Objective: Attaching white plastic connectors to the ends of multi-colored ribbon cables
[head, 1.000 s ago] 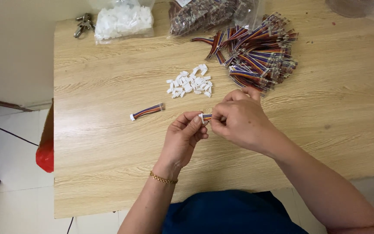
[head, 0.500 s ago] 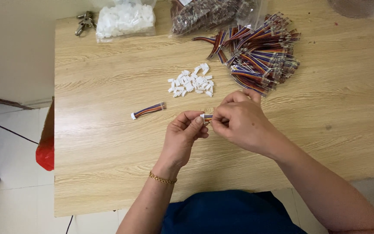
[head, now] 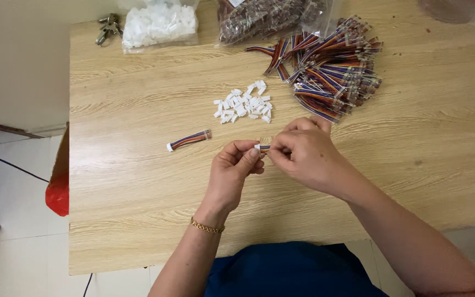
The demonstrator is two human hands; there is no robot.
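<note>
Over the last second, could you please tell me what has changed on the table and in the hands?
Nothing has visibly changed. The left hand and right hand still pinch the same short multicoloured wire piece with a white connector between them. The finished multicoloured wire piece, the small pile of white plastic connectors and the big heap of multicoloured wires lie where they were.

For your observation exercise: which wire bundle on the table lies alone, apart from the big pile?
The short multicoloured wire bundle with a white end, lying left of the left hand, apart from the heap at the far right.
</note>
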